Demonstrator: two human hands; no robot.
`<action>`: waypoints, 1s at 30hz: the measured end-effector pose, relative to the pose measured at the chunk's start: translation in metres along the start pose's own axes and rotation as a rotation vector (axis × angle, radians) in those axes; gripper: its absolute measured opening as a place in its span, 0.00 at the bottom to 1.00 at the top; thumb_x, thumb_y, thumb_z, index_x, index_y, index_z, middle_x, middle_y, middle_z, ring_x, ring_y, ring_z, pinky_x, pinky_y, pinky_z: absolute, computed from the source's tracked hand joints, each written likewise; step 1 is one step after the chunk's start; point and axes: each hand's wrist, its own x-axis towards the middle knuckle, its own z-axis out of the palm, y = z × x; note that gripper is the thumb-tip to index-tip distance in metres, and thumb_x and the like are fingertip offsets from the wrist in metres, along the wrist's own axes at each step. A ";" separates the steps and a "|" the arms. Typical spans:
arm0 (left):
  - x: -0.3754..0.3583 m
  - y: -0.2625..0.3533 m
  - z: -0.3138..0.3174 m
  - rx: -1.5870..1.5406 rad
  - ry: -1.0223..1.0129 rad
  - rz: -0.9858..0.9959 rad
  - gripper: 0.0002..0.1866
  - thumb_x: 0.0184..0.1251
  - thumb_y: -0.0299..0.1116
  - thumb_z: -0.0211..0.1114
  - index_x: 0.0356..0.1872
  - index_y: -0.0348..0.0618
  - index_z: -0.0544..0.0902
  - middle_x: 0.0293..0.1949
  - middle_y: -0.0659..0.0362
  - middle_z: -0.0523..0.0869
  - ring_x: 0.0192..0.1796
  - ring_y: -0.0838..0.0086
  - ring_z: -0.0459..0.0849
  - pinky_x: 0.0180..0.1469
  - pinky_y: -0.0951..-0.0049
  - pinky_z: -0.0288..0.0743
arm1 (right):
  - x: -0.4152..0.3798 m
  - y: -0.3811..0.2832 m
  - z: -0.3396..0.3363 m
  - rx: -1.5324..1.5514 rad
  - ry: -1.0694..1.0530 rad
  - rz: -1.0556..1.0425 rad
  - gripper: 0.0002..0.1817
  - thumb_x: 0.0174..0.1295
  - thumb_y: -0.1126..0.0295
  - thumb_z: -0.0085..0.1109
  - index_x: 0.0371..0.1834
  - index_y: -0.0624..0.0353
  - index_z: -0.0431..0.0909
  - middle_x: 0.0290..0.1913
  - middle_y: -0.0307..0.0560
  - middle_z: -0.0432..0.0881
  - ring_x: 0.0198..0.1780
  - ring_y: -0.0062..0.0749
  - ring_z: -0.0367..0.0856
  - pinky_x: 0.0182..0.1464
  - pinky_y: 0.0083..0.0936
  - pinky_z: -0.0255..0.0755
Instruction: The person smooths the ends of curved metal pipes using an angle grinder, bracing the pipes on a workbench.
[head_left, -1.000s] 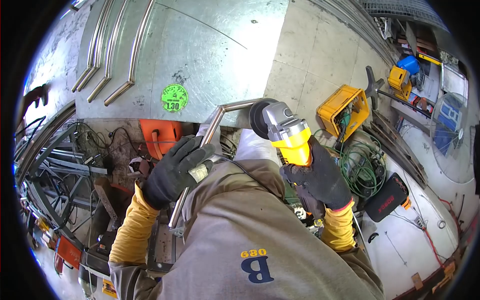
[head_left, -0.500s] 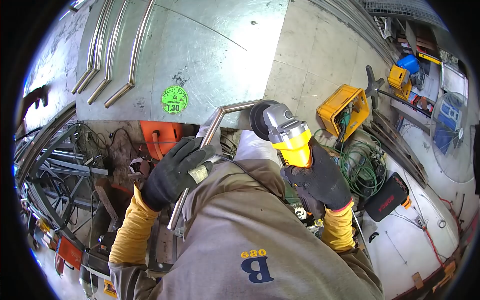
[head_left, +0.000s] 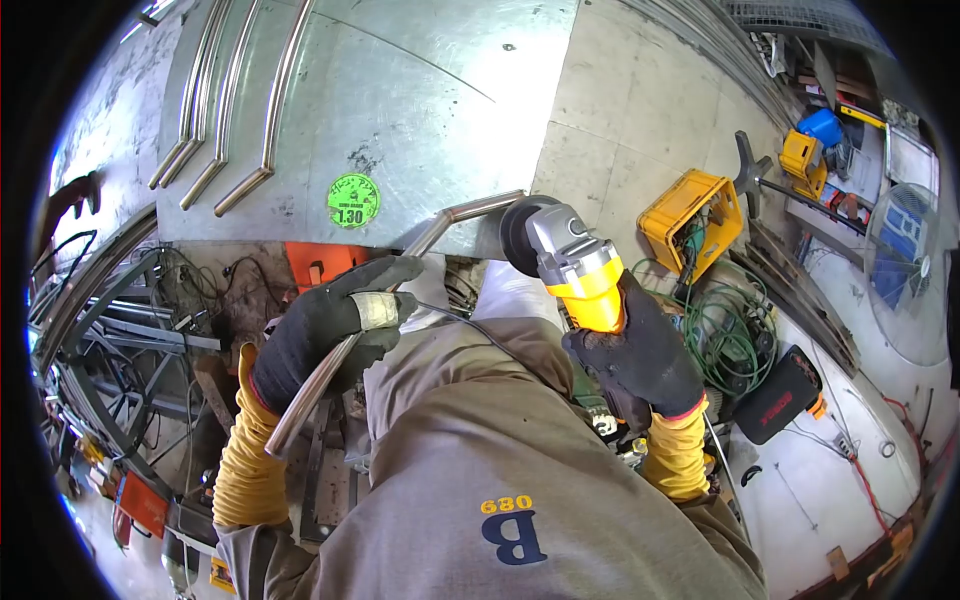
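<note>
A black-gloved left hand of mine (head_left: 318,325) is closed around a bent shiny metal tube (head_left: 432,236). The tube's lower end sticks out below that glove, toward my left sleeve. Its bent far end overlaps the edge of the metal-topped table and reaches the disc (head_left: 517,237) of a yellow and grey angle grinder (head_left: 580,272). My right hand (head_left: 645,355), also in a black glove, grips the grinder's body. A pale wrapping (head_left: 376,310) shows on a finger of the left glove.
Several similar bent tubes (head_left: 268,120) lie on the metal-topped table (head_left: 420,120), near a green round sticker (head_left: 353,200). At right stand a yellow crate (head_left: 655,215), a coiled green hose (head_left: 735,350) and a fan (head_left: 905,270). Metal frames (head_left: 110,350) crowd the left.
My left hand has turned and shifted slightly left, and the tube's lower end has swung left with it. The grinder and my right hand are nearly where they were.
</note>
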 end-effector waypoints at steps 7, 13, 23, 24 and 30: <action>0.001 0.004 -0.001 -0.031 -0.010 -0.021 0.11 0.70 0.20 0.70 0.52 0.34 0.87 0.74 0.50 0.87 0.51 0.61 0.94 0.52 0.67 0.88 | -0.003 -0.003 0.000 0.043 -0.015 0.090 0.35 0.63 0.62 0.81 0.70 0.63 0.77 0.54 0.53 0.91 0.52 0.39 0.91 0.58 0.37 0.83; -0.002 0.004 0.001 -0.088 0.018 0.015 0.13 0.69 0.18 0.71 0.53 0.33 0.87 0.73 0.45 0.87 0.52 0.60 0.93 0.53 0.67 0.88 | -0.001 0.001 0.000 0.065 -0.017 0.060 0.35 0.64 0.61 0.80 0.70 0.63 0.77 0.54 0.53 0.91 0.52 0.40 0.92 0.58 0.38 0.84; -0.002 0.007 -0.005 -0.582 -0.046 -0.389 0.24 0.80 0.20 0.65 0.74 0.35 0.83 0.50 0.63 0.87 0.39 0.85 0.78 0.42 0.80 0.77 | -0.006 0.008 0.000 0.001 -0.019 0.075 0.35 0.63 0.62 0.82 0.71 0.61 0.78 0.54 0.52 0.91 0.51 0.42 0.92 0.56 0.40 0.84; -0.006 0.001 -0.006 -0.649 -0.028 -0.327 0.26 0.81 0.20 0.64 0.77 0.35 0.81 0.46 0.66 0.85 0.38 0.88 0.75 0.41 0.81 0.74 | -0.008 0.010 -0.001 -0.041 -0.017 0.091 0.34 0.63 0.60 0.81 0.68 0.63 0.77 0.53 0.55 0.91 0.51 0.45 0.93 0.55 0.41 0.85; -0.029 -0.049 0.000 -0.471 0.128 -0.133 0.22 0.80 0.39 0.70 0.65 0.34 0.89 0.70 0.50 0.90 0.47 0.77 0.86 0.47 0.74 0.81 | -0.021 0.027 0.004 0.190 0.000 0.037 0.35 0.62 0.60 0.82 0.69 0.61 0.77 0.52 0.56 0.90 0.50 0.51 0.92 0.54 0.44 0.85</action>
